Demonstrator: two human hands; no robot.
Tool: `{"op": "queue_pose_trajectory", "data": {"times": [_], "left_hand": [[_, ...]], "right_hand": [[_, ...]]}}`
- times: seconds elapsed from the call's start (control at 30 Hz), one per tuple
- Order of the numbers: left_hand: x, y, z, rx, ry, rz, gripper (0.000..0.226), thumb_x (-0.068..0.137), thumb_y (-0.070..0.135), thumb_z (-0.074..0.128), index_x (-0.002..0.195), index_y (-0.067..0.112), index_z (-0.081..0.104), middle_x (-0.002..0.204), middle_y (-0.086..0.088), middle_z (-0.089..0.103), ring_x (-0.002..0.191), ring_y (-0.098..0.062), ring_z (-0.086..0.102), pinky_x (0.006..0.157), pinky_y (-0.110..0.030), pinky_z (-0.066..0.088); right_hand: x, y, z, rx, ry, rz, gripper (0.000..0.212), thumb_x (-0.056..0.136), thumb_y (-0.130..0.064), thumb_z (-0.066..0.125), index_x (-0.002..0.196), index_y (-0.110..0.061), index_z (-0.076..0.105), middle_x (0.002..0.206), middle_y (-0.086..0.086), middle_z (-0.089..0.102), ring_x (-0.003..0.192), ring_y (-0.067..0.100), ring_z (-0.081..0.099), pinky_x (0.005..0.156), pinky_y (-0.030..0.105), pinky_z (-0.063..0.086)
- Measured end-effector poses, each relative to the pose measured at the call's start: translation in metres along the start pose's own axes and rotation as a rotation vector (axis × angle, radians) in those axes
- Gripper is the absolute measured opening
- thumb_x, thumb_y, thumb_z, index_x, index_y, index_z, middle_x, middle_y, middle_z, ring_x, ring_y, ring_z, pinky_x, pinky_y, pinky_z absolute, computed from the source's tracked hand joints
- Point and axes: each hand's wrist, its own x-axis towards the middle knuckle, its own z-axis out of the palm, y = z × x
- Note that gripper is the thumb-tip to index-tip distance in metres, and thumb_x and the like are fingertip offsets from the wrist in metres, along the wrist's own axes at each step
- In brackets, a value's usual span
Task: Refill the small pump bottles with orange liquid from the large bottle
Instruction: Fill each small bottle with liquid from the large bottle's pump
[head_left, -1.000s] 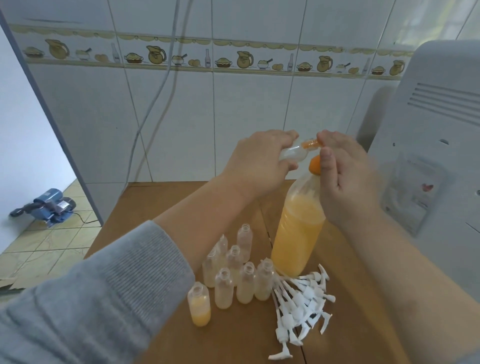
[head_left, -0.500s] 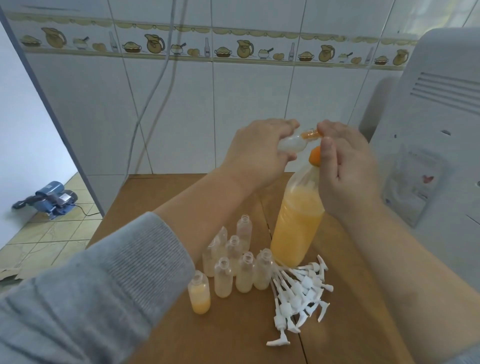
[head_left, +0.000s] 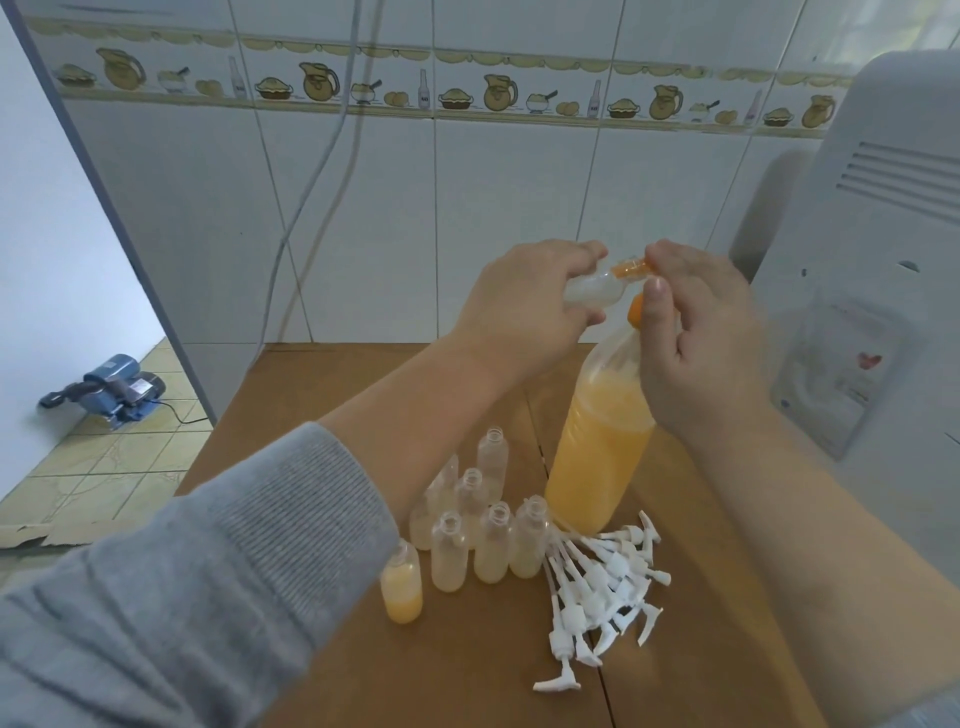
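Holding a small bottle (head_left: 589, 290) tipped on its side in our left hand (head_left: 524, 312), fingers curled round its body, neck pointing right with orange liquid in it. Our right hand (head_left: 701, 343) pinches at that neck, thumb down in front of the big bottle's orange cap (head_left: 635, 312). We can't tell exactly what the right fingertips grip there. Big bottle (head_left: 597, 457) stands upright on the table (head_left: 467, 675) below the right hand, roughly two-thirds full of orange liquid. Near-left of its base: cluster of empties (head_left: 485, 525), uncapped, upright, packed close. One filled bottle (head_left: 401, 587) stands at the cluster's near-left edge, about a third full of orange. Pile of white pumps (head_left: 597, 587) lies just right of the cluster, touching the big bottle's base. White appliance (head_left: 883, 312) at right, tiled wall (head_left: 467, 182) behind.
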Motion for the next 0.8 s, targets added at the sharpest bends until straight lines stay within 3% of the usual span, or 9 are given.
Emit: {"op": "queue_pose_trajectory", "data": {"times": [0.13,0.3,0.57,0.8], "left_hand": [[-0.003,-0.003,0.005,-0.007,-0.01,-0.009,0.055,0.082,0.029,0.069,0.134,0.022,0.052,0.127,0.007,0.06,0.115,-0.014,0.053,0.099,-0.031,0.041],[0.0,-0.003,-0.002,0.005,-0.019,-0.039,0.056,0.082,0.03,0.07,0.135,0.026,0.051,0.128,0.011,0.058,0.114,-0.012,0.052,0.098,-0.03,0.041],[0.0,-0.006,0.0,-0.031,0.013,-0.025,0.057,0.08,0.031,0.071,0.133,0.024,0.053,0.127,0.01,0.06,0.116,-0.012,0.053,0.1,-0.03,0.041],[0.001,-0.011,0.0,-0.074,0.033,-0.027,0.056,0.081,0.033,0.07,0.133,0.026,0.053,0.126,0.014,0.06,0.114,-0.008,0.052,0.1,-0.026,0.04]], "right_hand": [[-0.01,0.007,0.01,-0.011,0.017,-0.032,0.044,0.098,-0.027,0.034,0.123,0.001,0.059,0.124,0.016,0.06,0.119,0.029,0.051,0.104,0.05,0.037],[0.002,0.002,0.004,-0.005,-0.042,-0.02,0.053,0.099,-0.036,0.027,0.119,-0.002,0.062,0.123,0.013,0.062,0.121,0.026,0.051,0.107,0.048,0.033],[-0.005,0.006,0.017,-0.023,0.045,-0.05,0.042,0.098,-0.024,0.036,0.123,0.001,0.058,0.124,0.016,0.06,0.12,0.027,0.049,0.105,0.049,0.036],[0.0,-0.001,0.008,-0.089,-0.039,-0.036,0.054,0.099,-0.037,0.027,0.129,-0.002,0.055,0.13,0.015,0.057,0.125,0.027,0.045,0.11,0.044,0.03]]}}
